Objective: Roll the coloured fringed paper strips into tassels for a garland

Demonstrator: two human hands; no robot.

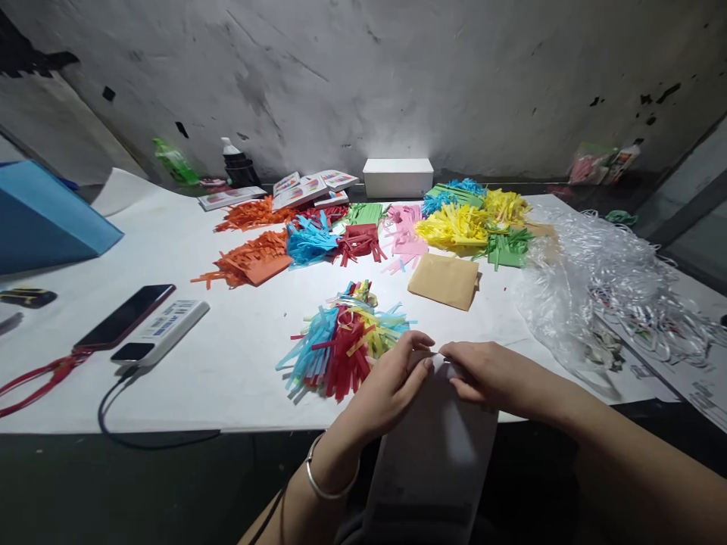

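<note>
My left hand (394, 375) and my right hand (482, 371) meet at the table's front edge, both closed on the top end of a long white sheet (435, 454). The sheet hangs down over the edge towards me. Just left of my left hand lies a bundle of red, blue and yellow paper fringes (346, 344). Behind my hands rests a folded brown paper (444, 280). A bracelet circles my left wrist.
Coloured fringe piles, orange (255, 257) to yellow (454, 227), line the back before a white box (397, 179). A phone (126, 316) and a white cabled device (162, 333) lie left. Clear plastic and white strings (619, 265) heap at right. A blue object (51, 216) stands far left.
</note>
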